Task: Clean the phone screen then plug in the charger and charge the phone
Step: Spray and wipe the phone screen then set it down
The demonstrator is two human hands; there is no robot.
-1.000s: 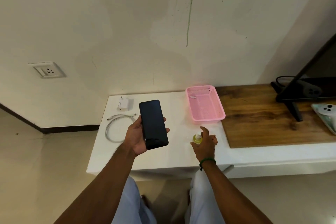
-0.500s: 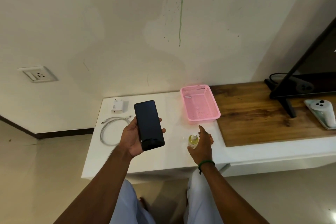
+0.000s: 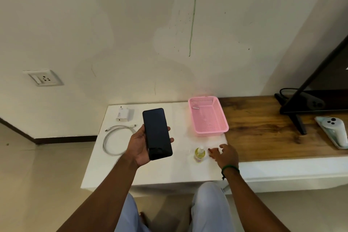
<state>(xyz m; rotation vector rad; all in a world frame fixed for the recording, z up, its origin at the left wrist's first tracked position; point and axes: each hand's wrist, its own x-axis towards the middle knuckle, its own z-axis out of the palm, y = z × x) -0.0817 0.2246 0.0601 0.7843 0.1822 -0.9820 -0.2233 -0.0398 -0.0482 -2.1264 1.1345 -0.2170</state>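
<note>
Head view: the left hand [image 3: 140,147] holds the phone [image 3: 157,133] above the middle of the white worktop [image 3: 169,173]. The dark screen faces up, the thumb lies along one long side and the fingertips wrap the other. The right hand [image 3: 225,156] is low near the front edge, loosely spread and holding nothing. Its fingers [image 3: 211,150] are just beside the small yellow spray bottle [image 3: 199,154], which stands upright, and I cannot tell whether they brush it.

The step in hand looks like the cleaning, with the bottle as the thing to take up. It is small and probably light, so a sideways nudge could tip it. Better to close round its body from the side, leaving the forefinger free for the nozzle. The nozzle's direction cannot be read from here and should be checked before pressing.

The phone should stay level and screen-up in the left hand. Spray should be light and kept to the middle of the glass, away from the end nearest the wrist if the port is there, since it must be dry for charging. What will do the wiping I cannot tell.

The white charger adapter [image 3: 123,115] sits near the back-left corner, and the coiled white cable [image 3: 113,143] lies along the left edge. Both are worth keeping out of the mist. The wall socket [image 3: 44,79] is further left, beyond the worktop. A pink basket [image 3: 211,131] stands at the back.
</note>
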